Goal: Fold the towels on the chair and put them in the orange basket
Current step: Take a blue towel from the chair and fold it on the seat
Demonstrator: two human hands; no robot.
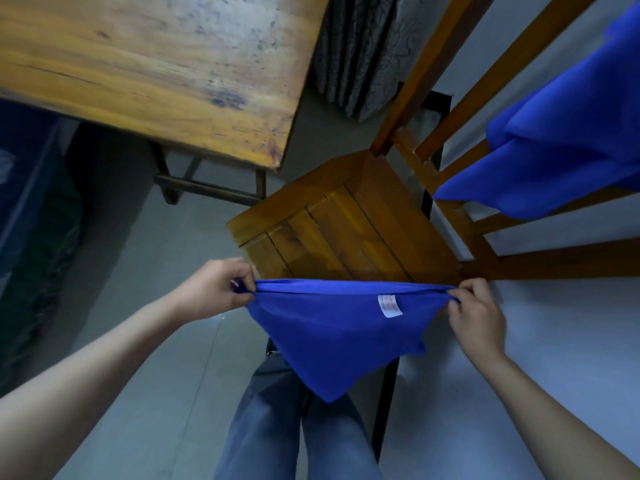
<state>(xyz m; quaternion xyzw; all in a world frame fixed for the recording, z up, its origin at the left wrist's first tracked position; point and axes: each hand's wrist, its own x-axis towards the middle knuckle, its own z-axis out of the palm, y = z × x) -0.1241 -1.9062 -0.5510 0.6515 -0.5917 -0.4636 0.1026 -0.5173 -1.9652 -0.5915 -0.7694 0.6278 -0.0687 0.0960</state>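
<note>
I hold a blue towel (pixel 332 330) stretched between both hands in front of the wooden chair (pixel 349 230). My left hand (pixel 218 289) pinches its left corner and my right hand (pixel 476 313) pinches its right corner. The towel is doubled over along its top edge and hangs down to a point above my legs, with a white label showing near the right. Another blue towel (pixel 568 133) is draped over the chair's backrest at the upper right. No orange basket is in view.
A worn wooden table (pixel 156 71) stands at the upper left, close to the chair seat. Patterned grey panels (pixel 360 53) lean behind the chair. A dark bin (pixel 31 216) sits at the left edge. The floor is pale grey.
</note>
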